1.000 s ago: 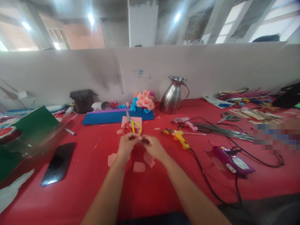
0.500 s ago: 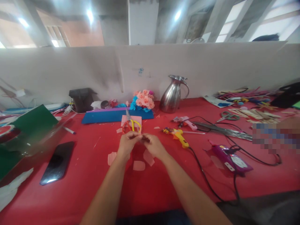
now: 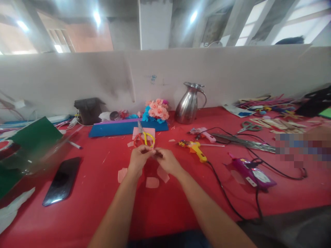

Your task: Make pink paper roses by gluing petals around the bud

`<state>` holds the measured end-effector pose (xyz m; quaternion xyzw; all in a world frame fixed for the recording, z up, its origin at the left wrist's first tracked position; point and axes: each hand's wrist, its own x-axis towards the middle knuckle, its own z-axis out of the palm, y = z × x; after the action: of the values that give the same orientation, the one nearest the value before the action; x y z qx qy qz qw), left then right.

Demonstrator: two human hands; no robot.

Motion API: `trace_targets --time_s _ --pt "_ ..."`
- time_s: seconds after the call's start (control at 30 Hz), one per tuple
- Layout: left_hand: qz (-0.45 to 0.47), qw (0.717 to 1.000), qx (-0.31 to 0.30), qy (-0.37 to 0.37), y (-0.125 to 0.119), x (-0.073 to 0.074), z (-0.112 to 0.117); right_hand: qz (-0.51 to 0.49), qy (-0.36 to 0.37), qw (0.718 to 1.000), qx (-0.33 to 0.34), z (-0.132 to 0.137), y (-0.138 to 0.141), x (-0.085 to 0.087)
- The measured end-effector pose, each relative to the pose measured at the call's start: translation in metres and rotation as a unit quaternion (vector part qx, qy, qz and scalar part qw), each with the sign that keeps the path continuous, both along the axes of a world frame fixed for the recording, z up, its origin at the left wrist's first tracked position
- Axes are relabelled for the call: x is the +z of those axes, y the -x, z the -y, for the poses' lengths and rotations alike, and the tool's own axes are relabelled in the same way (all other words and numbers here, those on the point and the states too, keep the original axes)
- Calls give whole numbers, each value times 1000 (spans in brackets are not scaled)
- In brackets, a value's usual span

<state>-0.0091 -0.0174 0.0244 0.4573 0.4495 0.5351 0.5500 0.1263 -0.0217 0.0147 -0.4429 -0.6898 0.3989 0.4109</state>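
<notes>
Over the middle of the table my left hand (image 3: 138, 160) and my right hand (image 3: 167, 160) meet at the fingertips. Both pinch a small pink paper piece, mostly hidden by the fingers. Just beyond them, scissors (image 3: 145, 137) with red and yellow handles lie on a pink paper sheet (image 3: 152, 132). Cut pink paper pieces lie below the hands: a left piece (image 3: 122, 175), a middle piece (image 3: 152, 183) and a right piece (image 3: 163, 175) partly under my right hand. Farther back stands a bunch of pink and blue paper flowers (image 3: 157, 110).
To the right lie a yellow glue gun (image 3: 198, 151), a pink glue gun (image 3: 203, 133), a purple power strip (image 3: 252, 172) with cables, and thin wires (image 3: 243, 143). A steel jug (image 3: 187, 105) stands behind. A phone (image 3: 62, 181) lies left; a person's blurred arm (image 3: 307, 148) reaches in at right.
The view has shifted slightly, so the table's things sit a little farther left. Both hands stay together at the fingertips with hardly any movement.
</notes>
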Motion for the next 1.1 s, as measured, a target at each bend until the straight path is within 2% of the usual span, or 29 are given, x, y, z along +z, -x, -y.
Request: trace_targets --time_s 0.3,0.63,1.1 --pt "-7 1000 -14 -6 -1 4 1 10 -3 1000 -14 0 0 4" --pt "3 1000 1 0 -1 5 1 24 -4 1000 -9 2 1 5" --pt "13 1000 -19 0 -1 5 1 -12 -9 1000 -10 -4 -1 -5"
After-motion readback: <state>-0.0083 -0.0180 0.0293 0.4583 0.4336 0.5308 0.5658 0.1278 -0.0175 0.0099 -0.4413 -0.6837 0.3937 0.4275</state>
